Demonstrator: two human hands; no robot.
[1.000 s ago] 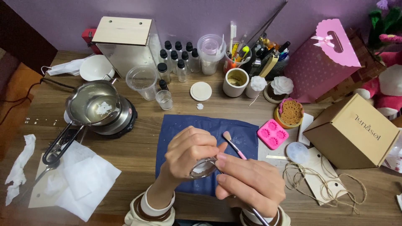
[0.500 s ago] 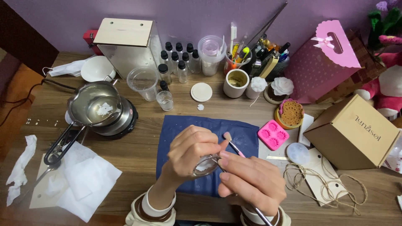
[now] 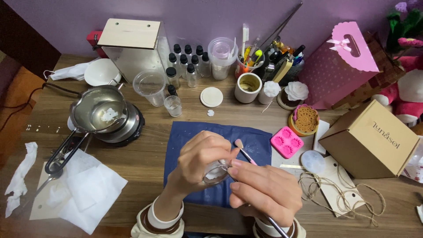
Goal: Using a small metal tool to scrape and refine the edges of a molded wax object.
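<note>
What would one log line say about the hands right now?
left hand: holds small clear dish | right hand: holds thin brush, tip raised past dish | under them: blue mat | beside: pink mould

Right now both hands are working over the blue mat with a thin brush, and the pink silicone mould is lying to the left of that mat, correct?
Not quite. The head view shows the pink silicone mould to the right of the blue mat, not the left. The rest holds: the left hand and right hand work over the mat with the thin brush.
</note>
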